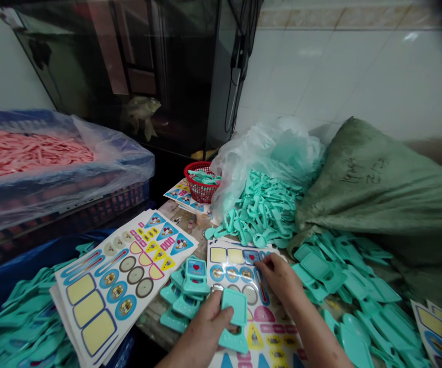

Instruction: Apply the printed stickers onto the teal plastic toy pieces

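My left hand [205, 322] grips a flat teal plastic piece [233, 318] over the lower edge of a printed sticker sheet [270, 319]. My right hand [278, 278] rests its fingertips on that sheet, at a blue sticker [251, 257] in the top row. Whether those fingers pinch the sticker is hidden. Left of my hands lies a small heap of teal pieces [184, 294], the top one [196, 268] bearing a red heart sticker. A stack of sticker sheets [125, 286] lies further left.
Loose teal pieces fill a blue bin [21, 327] at lower left and lie heaped at centre [259, 209] and right [362, 291]. Around them are a green sack [382, 189], a red basket [200, 186], a plastic bag [263, 158], a crate of pink pieces [25, 153] and a fish tank [129, 61].
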### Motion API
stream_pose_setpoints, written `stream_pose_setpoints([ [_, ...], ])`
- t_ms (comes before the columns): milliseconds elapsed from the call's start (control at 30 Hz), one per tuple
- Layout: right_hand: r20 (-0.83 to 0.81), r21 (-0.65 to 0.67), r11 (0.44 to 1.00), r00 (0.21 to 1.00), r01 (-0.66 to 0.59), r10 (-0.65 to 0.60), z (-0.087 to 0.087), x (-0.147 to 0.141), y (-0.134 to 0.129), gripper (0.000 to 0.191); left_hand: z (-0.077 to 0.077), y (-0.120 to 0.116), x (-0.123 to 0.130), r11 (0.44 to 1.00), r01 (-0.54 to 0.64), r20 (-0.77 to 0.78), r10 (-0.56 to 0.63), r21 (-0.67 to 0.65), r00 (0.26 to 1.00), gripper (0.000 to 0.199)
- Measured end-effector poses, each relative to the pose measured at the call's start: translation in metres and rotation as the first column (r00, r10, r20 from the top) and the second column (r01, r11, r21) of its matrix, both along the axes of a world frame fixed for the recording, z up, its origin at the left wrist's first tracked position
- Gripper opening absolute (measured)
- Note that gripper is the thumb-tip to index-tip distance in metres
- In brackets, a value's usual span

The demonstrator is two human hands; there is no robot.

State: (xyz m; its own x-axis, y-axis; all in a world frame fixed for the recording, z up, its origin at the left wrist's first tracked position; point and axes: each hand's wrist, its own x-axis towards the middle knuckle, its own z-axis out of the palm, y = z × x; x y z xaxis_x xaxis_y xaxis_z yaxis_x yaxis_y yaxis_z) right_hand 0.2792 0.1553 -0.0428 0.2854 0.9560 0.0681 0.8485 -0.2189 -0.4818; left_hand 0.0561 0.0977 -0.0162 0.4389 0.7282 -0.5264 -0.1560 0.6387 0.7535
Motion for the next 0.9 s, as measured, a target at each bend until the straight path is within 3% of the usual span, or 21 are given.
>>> stream_pose_setpoints([
  [300, 0.046, 0.038, 0.999, 0.999, 0.013, -0.015, -0.001, 0.006, -0.006, 0.020, 0.002, 0.002, -0.003, 1.000, 0.006, 0.038, -0.005, -0.017, 0.999, 0.036],
  [600, 0.003, 0.018, 0.999, 1.000, 0.029, -0.029, -0.003, 0.008, -0.006, 0.022, -0.001, 0.001, -0.002, 1.000, 0.014, 0.023, -0.014, 0.003, 1.000, 0.029],
  [900, -0.063, 0.030, 0.999, 0.998, 0.015, -0.013, 0.000, 0.008, -0.008, 0.023, -0.010, -0.001, -0.002, 1.000, -0.026, 0.047, 0.026, 0.006, 0.999, 0.037],
])
